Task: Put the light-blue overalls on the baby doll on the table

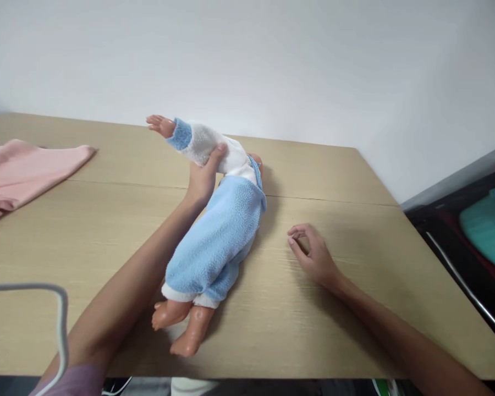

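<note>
A baby doll (218,231) dressed in a blue and white fleece outfit is tilted on its side over the table, its bare feet toward me. My left hand (206,173) grips the doll by its white sleeve near the upper arm, thumb on top. One plastic doll hand sticks out of the blue cuff at the upper left. The doll's head is mostly hidden behind its shoulder. To the right of the doll and apart from it, my right hand (311,253) hovers low over the table with curled fingers, a gap between thumb and fingertips, holding nothing.
A pink cloth (28,173) lies on the left of the wooden table (334,181). A white cable (60,319) loops in at the lower left. White wall stands behind the table. Beyond the right edge is a dark framed item with teal fabric (487,225).
</note>
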A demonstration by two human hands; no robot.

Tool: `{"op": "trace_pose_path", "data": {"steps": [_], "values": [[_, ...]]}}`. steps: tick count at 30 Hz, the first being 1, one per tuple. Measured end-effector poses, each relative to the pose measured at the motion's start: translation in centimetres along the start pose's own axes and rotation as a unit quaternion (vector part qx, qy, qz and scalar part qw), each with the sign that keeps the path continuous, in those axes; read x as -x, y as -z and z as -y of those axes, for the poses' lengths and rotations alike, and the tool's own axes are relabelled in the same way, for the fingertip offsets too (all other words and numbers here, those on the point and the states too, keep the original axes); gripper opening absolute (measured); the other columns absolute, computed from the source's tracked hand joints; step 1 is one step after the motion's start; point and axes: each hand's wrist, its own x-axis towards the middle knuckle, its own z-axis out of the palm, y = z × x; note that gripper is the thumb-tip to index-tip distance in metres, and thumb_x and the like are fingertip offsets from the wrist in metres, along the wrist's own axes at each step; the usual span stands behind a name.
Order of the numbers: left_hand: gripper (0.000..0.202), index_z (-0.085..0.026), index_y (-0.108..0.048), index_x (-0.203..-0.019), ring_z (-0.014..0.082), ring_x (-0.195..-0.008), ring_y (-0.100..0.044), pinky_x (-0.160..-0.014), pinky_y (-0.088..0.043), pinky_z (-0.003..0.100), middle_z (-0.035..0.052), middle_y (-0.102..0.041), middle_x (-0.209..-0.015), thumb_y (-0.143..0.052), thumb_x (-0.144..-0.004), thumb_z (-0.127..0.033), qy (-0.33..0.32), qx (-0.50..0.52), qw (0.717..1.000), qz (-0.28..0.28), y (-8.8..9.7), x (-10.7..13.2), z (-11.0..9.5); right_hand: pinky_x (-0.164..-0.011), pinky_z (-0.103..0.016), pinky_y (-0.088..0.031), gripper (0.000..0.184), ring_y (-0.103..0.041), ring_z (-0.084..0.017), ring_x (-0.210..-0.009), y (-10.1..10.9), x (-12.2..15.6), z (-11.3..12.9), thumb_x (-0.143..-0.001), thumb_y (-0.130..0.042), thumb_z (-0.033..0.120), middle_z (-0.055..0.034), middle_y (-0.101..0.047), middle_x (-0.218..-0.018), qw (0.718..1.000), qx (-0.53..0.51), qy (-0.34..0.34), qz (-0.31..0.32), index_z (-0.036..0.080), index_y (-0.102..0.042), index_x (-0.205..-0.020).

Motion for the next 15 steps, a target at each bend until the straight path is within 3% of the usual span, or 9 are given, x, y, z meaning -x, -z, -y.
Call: {"op": "trace_pose_path", "data": {"steps": [5,10,15], "values": [[0.067,-0.023,-0.069,-0.123,0.0319,-0.144,-0.066,-0.131,-0.047,0.052,0.0069,-0.079,-0.14,-0.084,-0.087,-0.078,-0.008,-0.001,1.0,0.007,-1.2,1.7,-0.4,-0.094,-0.046,-0.061,0.012,-0.074,-0.027,-0.102,-0.3,-0.3,-0.1,-0.109,-0.065,0.034,-0.0092,-0.074,-0.113,0.999,-0.038,-0.037,-0.006,0.026,-0.067,-0.117],[0.059,-0.022,-0.072,-0.119,0.0345,-0.148,-0.064,-0.134,-0.042,0.054,0.0088,-0.076,-0.144,-0.085,-0.087,-0.069,0.009,-0.037,0.998,0.049,-1.9,2.8,-0.3,-0.091,-0.044,-0.063,0.016,-0.074,-0.027,-0.104,-0.4,-0.5,-0.2,-0.11,-0.065,0.042,-0.0098,-0.075,-0.113,0.994,-0.082,-0.066,-0.013,0.026,-0.067,-0.115],[0.049,-0.023,-0.07,-0.113,0.0333,-0.136,-0.07,-0.129,-0.048,0.051,0.0112,-0.079,-0.135,-0.083,-0.09,-0.064,-0.016,-0.107,0.986,0.124,-2.2,4.2,-1.6,-0.09,-0.042,-0.062,0.018,-0.074,-0.026,-0.103,-0.3,-0.5,-0.2,-0.11,-0.065,0.045,-0.0085,-0.074,-0.111,0.992,-0.102,-0.076,-0.005,0.027,-0.067,-0.114]]}}
